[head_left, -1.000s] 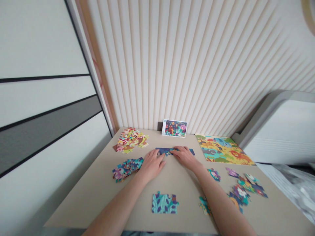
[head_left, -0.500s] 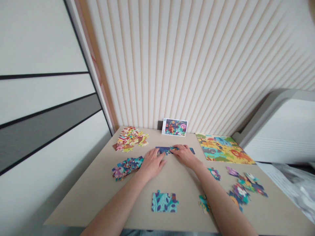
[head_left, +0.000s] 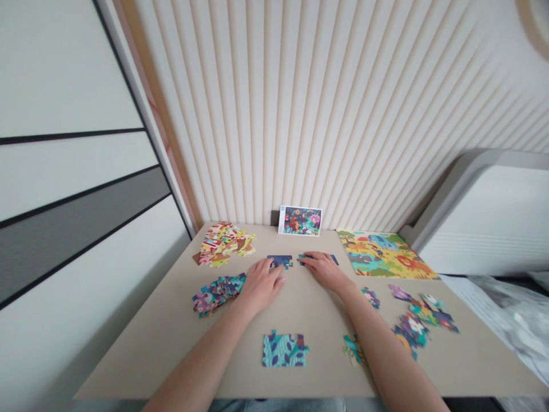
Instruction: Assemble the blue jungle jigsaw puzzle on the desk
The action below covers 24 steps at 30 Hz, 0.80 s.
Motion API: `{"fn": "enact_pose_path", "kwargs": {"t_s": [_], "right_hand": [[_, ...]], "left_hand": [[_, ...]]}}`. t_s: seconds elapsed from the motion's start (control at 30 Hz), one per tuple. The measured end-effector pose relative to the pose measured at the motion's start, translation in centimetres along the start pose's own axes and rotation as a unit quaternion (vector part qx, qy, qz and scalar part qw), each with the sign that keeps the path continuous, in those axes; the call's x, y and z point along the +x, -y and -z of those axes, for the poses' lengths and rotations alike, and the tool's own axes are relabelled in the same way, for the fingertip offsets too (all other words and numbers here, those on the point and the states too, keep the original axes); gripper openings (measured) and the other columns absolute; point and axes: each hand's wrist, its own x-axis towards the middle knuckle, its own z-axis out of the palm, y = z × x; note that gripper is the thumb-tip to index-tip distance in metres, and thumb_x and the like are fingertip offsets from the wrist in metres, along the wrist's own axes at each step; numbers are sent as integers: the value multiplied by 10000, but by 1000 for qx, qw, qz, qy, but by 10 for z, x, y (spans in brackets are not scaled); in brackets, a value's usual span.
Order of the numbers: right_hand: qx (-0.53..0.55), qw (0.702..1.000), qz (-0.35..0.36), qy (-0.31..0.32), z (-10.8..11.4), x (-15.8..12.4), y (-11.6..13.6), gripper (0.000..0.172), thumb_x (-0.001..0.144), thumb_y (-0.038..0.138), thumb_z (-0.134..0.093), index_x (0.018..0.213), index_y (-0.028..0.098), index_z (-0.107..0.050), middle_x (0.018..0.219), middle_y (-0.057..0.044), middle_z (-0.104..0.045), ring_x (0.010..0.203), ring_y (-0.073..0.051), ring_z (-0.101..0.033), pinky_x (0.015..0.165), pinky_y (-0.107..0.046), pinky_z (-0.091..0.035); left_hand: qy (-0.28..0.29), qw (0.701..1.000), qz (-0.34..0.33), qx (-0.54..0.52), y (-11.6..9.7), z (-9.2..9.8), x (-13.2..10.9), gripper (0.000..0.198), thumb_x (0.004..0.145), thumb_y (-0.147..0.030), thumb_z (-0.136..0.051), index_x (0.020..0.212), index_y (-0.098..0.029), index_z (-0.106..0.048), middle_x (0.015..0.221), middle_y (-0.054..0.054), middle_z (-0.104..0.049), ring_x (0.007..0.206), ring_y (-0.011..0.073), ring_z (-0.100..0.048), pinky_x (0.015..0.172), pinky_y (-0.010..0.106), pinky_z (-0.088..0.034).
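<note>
My left hand (head_left: 261,288) lies flat with its fingers apart, the fingertips on a dark blue joined puzzle section (head_left: 281,260). My right hand (head_left: 325,270) rests with stretched fingers over a second dark blue puzzle section (head_left: 334,259), hiding its middle. A gap of bare table separates the two sections. Beside my left hand is a heap of blue and purple puzzle pieces (head_left: 217,294). Nearer to me lies a joined teal section with purple leaves (head_left: 283,350). Behind the hands a picture card (head_left: 301,221) of an underwater-like colourful scene leans upright.
A heap of red and yellow puzzle pieces (head_left: 223,243) sits at the back left. A finished animal puzzle (head_left: 384,254) lies at the back right. Several loose pieces (head_left: 414,325) and a small orange-teal section (head_left: 354,350) are around my right forearm. A ribbed wall (head_left: 274,114) borders the table (head_left: 171,343).
The two dark blue sections, close together before, now have a wider gap between them. My hands stay on them. The view has shifted slightly.
</note>
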Motion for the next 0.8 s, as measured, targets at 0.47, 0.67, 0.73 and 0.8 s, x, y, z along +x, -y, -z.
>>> {"fn": "enact_pose_path", "kwargs": {"t_s": [0.47,0.67,0.73,0.8], "right_hand": [[67,995,-68,0,-1,-29,-55,453,993,388,-522,1426,273,-589,1469,-111,-545,1348,-262,-522,1164,-416,-381],[65,994,-85,6,5,-30,-51,427,994,352,-531,1390,224,-625,1465,-133,-544,1346,-271,-527,1162,-400,-396],[53,995,-84,6,7,-29,-45,414,998,315,-523,1385,210,-626,1451,-141,-554,1347,-268,-525,1158,-396,-400],[44,995,-90,12,8,-28,-38,400,999,277,-518,1376,205,-629,1436,-146,-564,1341,-260,-530,1151,-386,-406]], "left_hand": [[0,1000,1,11,4,3,-2,409,1028,-423,-451,1373,-267,-606,1394,134,-559,1312,298,-508,1117,465,-384],[4,1000,-5,17,8,0,-2,409,1029,-422,-447,1375,-276,-607,1401,122,-560,1317,288,-507,1123,464,-384],[1,1000,-9,15,10,-2,-1,410,1026,-423,-449,1374,-278,-610,1397,121,-562,1311,291,-512,1117,469,-394],[-4,1000,-12,12,13,-5,-1,408,1023,-425,-451,1370,-286,-615,1386,120,-569,1305,298,-515,1111,479,-402]]}}
